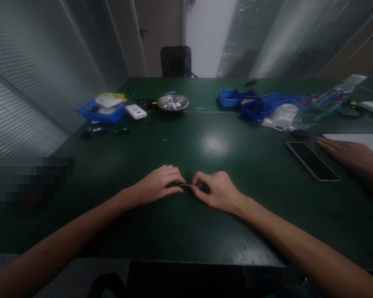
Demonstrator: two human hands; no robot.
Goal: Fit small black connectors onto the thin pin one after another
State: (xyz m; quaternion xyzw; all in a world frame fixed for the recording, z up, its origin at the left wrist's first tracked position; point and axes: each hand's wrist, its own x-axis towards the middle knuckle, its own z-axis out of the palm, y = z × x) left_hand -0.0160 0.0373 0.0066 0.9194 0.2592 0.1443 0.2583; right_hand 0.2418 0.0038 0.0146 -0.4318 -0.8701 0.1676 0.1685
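Both my hands meet low over the middle of the green table. My left hand is closed around a slim dark piece with faint greenish marks, thumb below and fingers above. A thin pale end of that piece reaches across the small gap toward the other hand. There, my right hand pinches at the pale end with thumb and forefinger. A dark shape shows inside its curled fingers; whether it belongs to the same piece I cannot tell.
A phone lies to the right, beside another person's hand. Farther back are a metal bowl, a white device, blue bins, a blue tray and a clear plastic bottle.
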